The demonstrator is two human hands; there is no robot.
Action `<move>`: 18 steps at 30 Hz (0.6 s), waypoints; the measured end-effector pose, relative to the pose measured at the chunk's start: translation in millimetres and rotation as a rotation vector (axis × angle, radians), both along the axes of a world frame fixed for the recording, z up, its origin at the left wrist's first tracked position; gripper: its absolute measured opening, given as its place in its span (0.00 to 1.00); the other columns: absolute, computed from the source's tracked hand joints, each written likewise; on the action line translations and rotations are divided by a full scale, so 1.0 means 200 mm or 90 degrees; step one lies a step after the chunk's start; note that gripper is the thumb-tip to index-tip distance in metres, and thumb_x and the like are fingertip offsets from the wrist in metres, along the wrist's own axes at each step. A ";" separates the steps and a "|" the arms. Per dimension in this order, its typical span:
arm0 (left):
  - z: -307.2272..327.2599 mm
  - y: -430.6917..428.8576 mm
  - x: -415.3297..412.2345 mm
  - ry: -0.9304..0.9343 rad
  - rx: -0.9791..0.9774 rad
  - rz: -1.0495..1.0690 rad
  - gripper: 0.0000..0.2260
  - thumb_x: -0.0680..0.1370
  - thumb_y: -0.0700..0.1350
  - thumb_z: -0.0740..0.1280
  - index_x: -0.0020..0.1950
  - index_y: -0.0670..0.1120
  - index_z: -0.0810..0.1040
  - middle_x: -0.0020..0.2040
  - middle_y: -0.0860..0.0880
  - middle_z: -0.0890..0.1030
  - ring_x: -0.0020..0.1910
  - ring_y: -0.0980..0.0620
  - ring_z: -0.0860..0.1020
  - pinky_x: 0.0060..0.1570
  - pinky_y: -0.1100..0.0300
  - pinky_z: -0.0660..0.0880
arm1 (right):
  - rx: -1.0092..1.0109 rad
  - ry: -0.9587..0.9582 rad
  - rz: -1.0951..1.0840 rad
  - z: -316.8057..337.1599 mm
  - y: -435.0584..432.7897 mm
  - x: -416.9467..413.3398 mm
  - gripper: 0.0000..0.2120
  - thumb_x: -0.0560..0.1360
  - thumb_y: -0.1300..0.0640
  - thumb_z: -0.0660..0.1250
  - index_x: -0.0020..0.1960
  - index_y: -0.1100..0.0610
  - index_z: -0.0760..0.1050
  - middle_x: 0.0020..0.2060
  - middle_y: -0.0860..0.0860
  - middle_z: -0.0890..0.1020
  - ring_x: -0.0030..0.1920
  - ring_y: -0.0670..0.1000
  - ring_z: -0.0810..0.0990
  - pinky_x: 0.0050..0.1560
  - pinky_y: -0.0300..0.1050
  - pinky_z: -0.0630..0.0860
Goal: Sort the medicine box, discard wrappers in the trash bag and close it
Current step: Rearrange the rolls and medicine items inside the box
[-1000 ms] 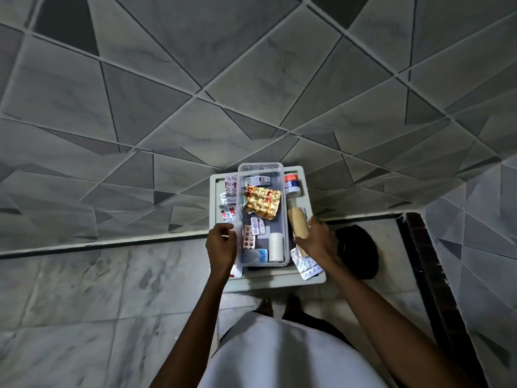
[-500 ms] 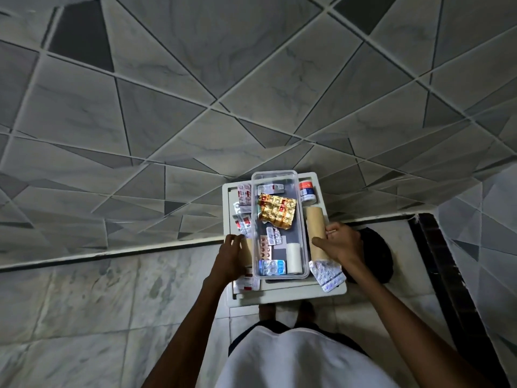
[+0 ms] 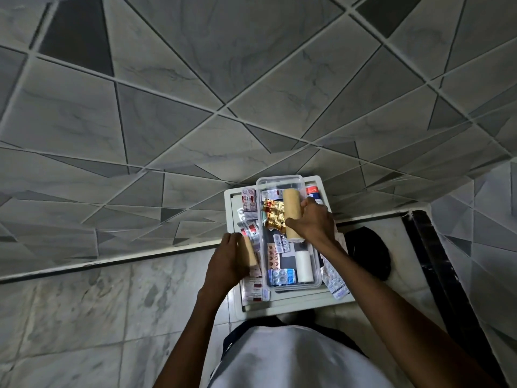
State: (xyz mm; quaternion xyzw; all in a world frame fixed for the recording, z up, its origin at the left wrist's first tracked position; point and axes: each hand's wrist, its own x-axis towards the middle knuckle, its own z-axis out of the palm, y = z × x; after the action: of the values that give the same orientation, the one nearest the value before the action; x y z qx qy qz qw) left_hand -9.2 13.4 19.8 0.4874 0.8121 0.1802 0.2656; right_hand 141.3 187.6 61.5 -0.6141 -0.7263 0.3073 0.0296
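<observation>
Since 0.5 s ago, right hand (image 3: 313, 219) lifted its tan roll (image 3: 291, 212) from beside clear medicine box (image 3: 288, 233) to over gold blister pack (image 3: 273, 214), fingers wrapped round it. Box sits on white stool (image 3: 282, 306). Left hand (image 3: 227, 261) grips 2nd tan roll (image 3: 249, 251) left of box. Black trash bag (image 3: 369, 253) on floor, right of stool.

Looks like a tiled room in a home: grey geometric wall tiles (image 3: 173, 113), marbled floor tiles (image 3: 84, 309), a small white plastic table (image 3: 282, 306) against the wall, strewn with household blister packs (image 3: 250, 196), a black bag (image 3: 369, 252) alongside.
</observation>
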 end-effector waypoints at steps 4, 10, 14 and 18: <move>0.13 0.17 -0.08 0.022 0.031 -0.016 0.38 0.61 0.48 0.80 0.66 0.44 0.69 0.62 0.44 0.75 0.57 0.43 0.75 0.53 0.50 0.76 | 0.017 -0.059 0.048 -0.01 0.06 -0.13 0.32 0.66 0.43 0.75 0.63 0.58 0.70 0.57 0.59 0.80 0.56 0.61 0.80 0.51 0.50 0.76; 0.15 0.58 -0.09 0.133 0.044 -0.077 0.38 0.63 0.54 0.78 0.69 0.46 0.70 0.71 0.42 0.67 0.67 0.40 0.67 0.61 0.47 0.69 | 0.064 -0.111 0.082 -0.07 0.11 -0.18 0.34 0.67 0.47 0.75 0.66 0.59 0.66 0.56 0.59 0.81 0.55 0.60 0.81 0.49 0.51 0.78; 0.08 0.80 -0.08 0.212 -0.035 -0.137 0.35 0.65 0.51 0.76 0.69 0.45 0.70 0.73 0.42 0.62 0.70 0.38 0.63 0.66 0.44 0.67 | 0.064 -0.090 0.094 -0.10 0.12 -0.19 0.34 0.67 0.46 0.74 0.67 0.60 0.67 0.56 0.60 0.80 0.55 0.61 0.81 0.50 0.52 0.77; 0.00 0.85 -0.09 0.261 -0.068 -0.164 0.32 0.67 0.46 0.74 0.69 0.44 0.68 0.74 0.41 0.61 0.70 0.38 0.63 0.66 0.44 0.66 | 0.063 -0.085 0.109 -0.14 0.13 -0.18 0.32 0.68 0.48 0.73 0.67 0.59 0.67 0.56 0.59 0.80 0.55 0.60 0.80 0.50 0.51 0.77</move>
State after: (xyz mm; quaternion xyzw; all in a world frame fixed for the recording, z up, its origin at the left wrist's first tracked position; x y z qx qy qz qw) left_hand -26.9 183.8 19.4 0.5984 0.7887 -0.0013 0.1414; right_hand 104.4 214.1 34.3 -0.5667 -0.7908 0.2307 -0.0145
